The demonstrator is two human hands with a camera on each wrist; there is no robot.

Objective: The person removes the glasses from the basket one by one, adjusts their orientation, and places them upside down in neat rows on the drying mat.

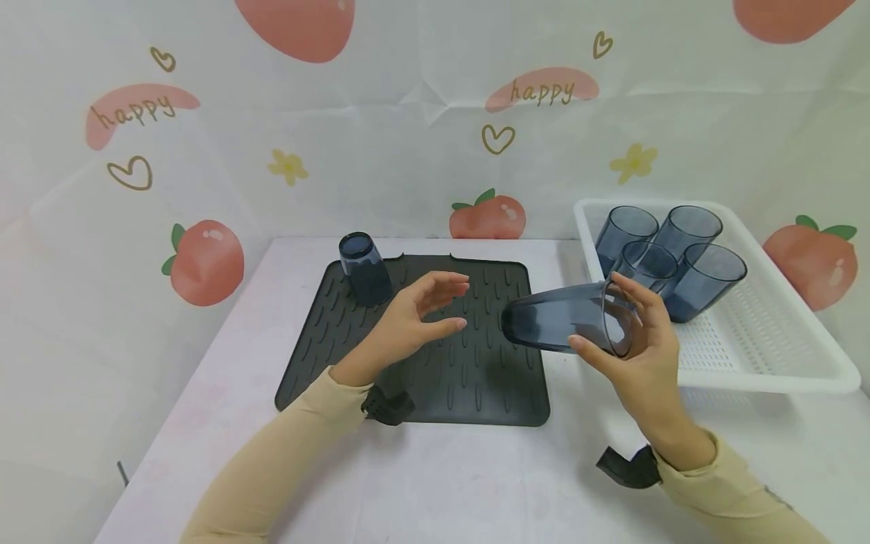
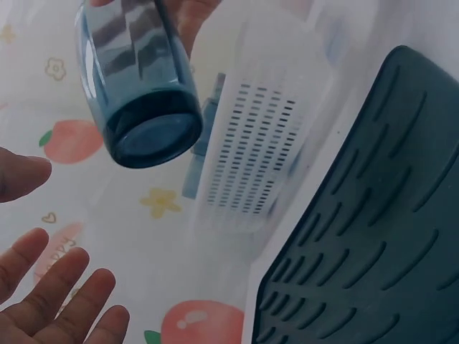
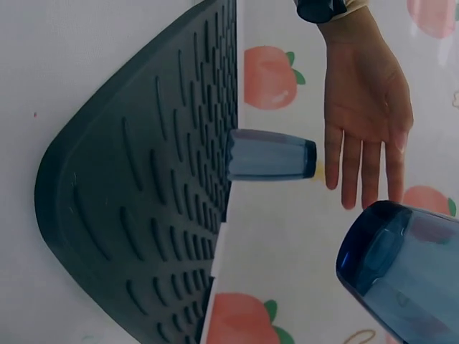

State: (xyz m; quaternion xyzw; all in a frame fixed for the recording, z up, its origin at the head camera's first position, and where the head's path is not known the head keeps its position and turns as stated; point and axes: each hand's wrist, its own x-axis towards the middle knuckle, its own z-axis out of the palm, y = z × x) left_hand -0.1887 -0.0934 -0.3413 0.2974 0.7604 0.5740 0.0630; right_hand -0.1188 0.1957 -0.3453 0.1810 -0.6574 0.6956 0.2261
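- Right hand (image 1: 642,347) grips the held cup (image 1: 560,317) near its mouth: thumb on the near side, fingers on the far side, mouth towards the palm.
- Held cup is off the table (image 1: 462,483), lying close to level, base pointing left from the grip. In the head view its base end overlaps the right edge of the mat (image 1: 469,393).
- Left hand (image 1: 414,310) holds nothing: left of the grip, over the mat, thumb and fingers well spread, palm side towards the cup's base, not touching it.
- Basket (image 1: 768,384) sits right of the grip and beyond it, with four cups (image 1: 710,281) inside, mouths up.
- Inverted cup (image 1: 367,272) stands on the mat, far left of the grip, base up.
- Step, my read: mid-transfer between basket and mat, cup being tipped over.
- Next move probably calls for the left hand to steady the base end, then finishing the turn before lowering. Smooth glass held only near the mouth could slip.
- Pose: both forearms angle in from the near edge; right wrist bent so the fingers point left and away.
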